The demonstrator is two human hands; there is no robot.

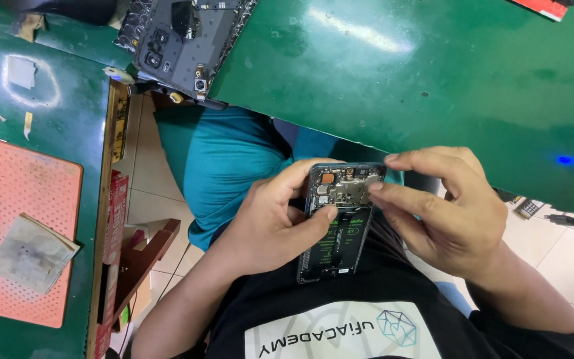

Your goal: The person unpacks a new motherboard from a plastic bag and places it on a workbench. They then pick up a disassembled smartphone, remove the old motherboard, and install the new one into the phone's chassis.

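Observation:
An opened smartphone (335, 233) with its back cover off shows a black battery and a circuit board at its top end. My left hand (270, 219) grips the phone around its left side, thumb resting across the middle of it. My right hand (443, 206) hovers at the phone's upper right corner, with thumb and forefinger pinching at a small metal part on the board (367, 188). Both hands hold the phone over my lap, below the edge of a green table (433, 73).
A second dismantled phone back (184, 40) lies at the table's top left edge. On the left stands another green bench with an orange perforated mat (14, 206) and a folded grey cloth (29, 252). A teal seat (224, 159) and tiled floor lie below.

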